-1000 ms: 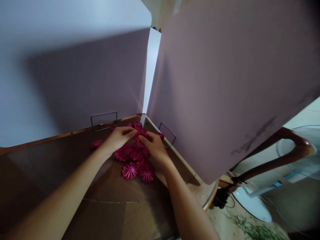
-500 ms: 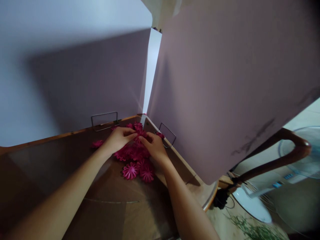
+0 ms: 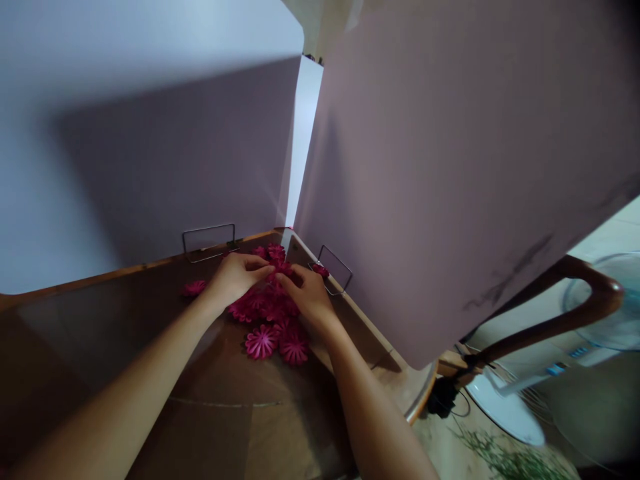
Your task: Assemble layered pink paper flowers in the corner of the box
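Several pink-red flowers with scalloped petals (image 3: 261, 341) lie in a heap on the brown tabletop (image 3: 215, 373). Over the back part of the heap, my left hand (image 3: 237, 277) pinches the left side of a pink flower (image 3: 281, 268). My right hand (image 3: 306, 288) has its thumb and fingers closed at the right side of that same flower. The fingertips hide part of it. One flower (image 3: 194, 288) lies apart, left of my left wrist, and another (image 3: 321, 270) is just right of my right hand.
Two tall pale panels (image 3: 200, 160) (image 3: 450, 167) stand behind the flowers, meeting near a corner, with wire stands (image 3: 209, 244) at their feet. To the right are a curved wooden chair arm (image 3: 560, 327), a fan (image 3: 505, 408) and green sprigs (image 3: 495, 453).
Both hands stay at nearly the same place. The fingers of my right hand have shifted very slightly at the flower.
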The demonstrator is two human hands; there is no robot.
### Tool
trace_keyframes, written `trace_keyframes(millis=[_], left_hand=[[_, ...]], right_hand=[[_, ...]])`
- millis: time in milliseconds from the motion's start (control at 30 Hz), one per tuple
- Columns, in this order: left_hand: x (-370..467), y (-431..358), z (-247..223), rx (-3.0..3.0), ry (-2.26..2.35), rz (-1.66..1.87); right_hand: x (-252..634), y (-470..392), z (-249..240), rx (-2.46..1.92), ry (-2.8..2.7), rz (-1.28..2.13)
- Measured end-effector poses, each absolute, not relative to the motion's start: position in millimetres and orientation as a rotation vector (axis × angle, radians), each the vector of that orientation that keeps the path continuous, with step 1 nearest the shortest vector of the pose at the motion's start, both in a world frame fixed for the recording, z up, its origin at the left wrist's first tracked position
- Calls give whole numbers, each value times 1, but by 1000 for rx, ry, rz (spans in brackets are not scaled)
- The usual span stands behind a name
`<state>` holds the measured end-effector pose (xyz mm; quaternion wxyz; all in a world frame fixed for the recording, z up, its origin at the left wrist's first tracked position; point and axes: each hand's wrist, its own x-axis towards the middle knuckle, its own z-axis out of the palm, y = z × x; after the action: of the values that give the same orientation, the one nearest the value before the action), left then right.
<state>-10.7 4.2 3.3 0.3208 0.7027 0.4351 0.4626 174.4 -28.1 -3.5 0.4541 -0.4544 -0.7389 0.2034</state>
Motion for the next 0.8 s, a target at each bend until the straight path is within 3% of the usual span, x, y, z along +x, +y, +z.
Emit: trace_keyframes(millis=[800], left_hand=[[-11, 7, -1, 1816, 1026, 1136]], right_hand=[[174, -26, -2, -1070, -1770, 409]])
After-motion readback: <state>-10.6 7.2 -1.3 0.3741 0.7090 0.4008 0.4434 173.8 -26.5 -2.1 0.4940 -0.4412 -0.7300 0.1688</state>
